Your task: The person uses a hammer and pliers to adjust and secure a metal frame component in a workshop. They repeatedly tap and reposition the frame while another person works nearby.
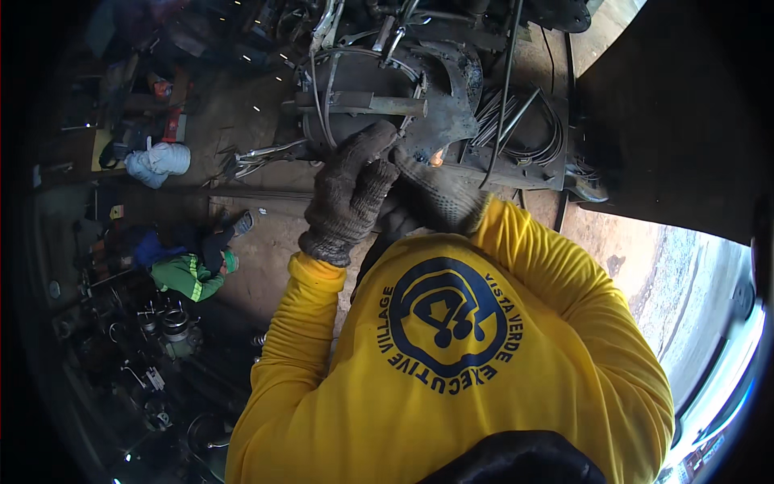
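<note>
Both my hands wear dirty grey knit work gloves and meet close together at the front of a workbench (538, 171). My left hand (347, 194) has its fingers curled and pressed together near my right fingertips. My right hand (442, 194) is closed too, its fingers pointing left toward the other glove. What they grip is hidden between the gloves. Just beyond them lies a dark curved metal plate (451, 121), with a small orange glow (437, 157) at its near edge. A flat metal bar (363, 102) crosses a round metal frame (355, 55) beyond my left hand.
Coiled wire and thin rods (536, 133) lie on the bench at right. A hanging cable (506, 89) runs down near my right hand. At left, a person in a green top (189, 274) is low to the floor, near machine parts (177, 331). Sparks (258, 108) show at upper left.
</note>
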Tool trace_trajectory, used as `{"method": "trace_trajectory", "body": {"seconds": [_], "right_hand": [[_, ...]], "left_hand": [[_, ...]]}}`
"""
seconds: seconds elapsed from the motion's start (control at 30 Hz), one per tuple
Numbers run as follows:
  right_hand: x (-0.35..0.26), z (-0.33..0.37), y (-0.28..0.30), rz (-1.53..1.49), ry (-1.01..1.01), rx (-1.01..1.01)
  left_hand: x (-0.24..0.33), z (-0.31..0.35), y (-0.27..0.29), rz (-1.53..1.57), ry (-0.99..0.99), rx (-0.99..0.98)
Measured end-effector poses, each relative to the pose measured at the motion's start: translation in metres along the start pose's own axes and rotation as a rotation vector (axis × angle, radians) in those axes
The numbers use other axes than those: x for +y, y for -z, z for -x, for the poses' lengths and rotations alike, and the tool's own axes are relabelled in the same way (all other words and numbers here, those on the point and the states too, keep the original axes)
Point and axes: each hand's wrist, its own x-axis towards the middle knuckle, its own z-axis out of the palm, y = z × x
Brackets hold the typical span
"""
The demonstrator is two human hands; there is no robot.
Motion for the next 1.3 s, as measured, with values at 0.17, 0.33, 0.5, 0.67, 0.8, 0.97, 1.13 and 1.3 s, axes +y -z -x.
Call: {"method": "trace_trajectory", "body": {"seconds": [0.17,0.33,0.5,0.67,0.8,0.97,1.13,1.3], "right_hand": [[0.025,-0.016,-0.015,0.250,0.340,-0.041],[0.050,-0.034,0.014,0.384,0.625,-0.228],[0.051,-0.033,0.012,0.329,0.663,-0.205],[0.041,-0.035,0.010,-0.541,0.024,-0.304],[0.017,-0.022,-0.026,-0.537,-0.004,-0.140],[0.032,-0.028,-0.007,-0.219,0.154,-0.083],[0.024,-0.007,0.008,0.776,0.465,-0.213],[0.001,0.009,0.021,0.741,0.327,-0.134]], "left_hand": [[0.003,0.007,0.000,-0.060,0.005,0.017],[0.003,0.007,-0.004,-0.060,-0.021,0.046],[-0.001,0.011,-0.002,-0.011,0.011,0.038],[0.003,0.007,0.004,-0.021,0.045,-0.040],[0.004,0.008,0.007,-0.023,0.061,-0.051],[0.005,0.007,0.008,-0.003,0.062,-0.054],[-0.008,0.011,0.009,0.189,0.185,0.067],[-0.003,0.013,0.022,0.028,0.098,0.024]]}}
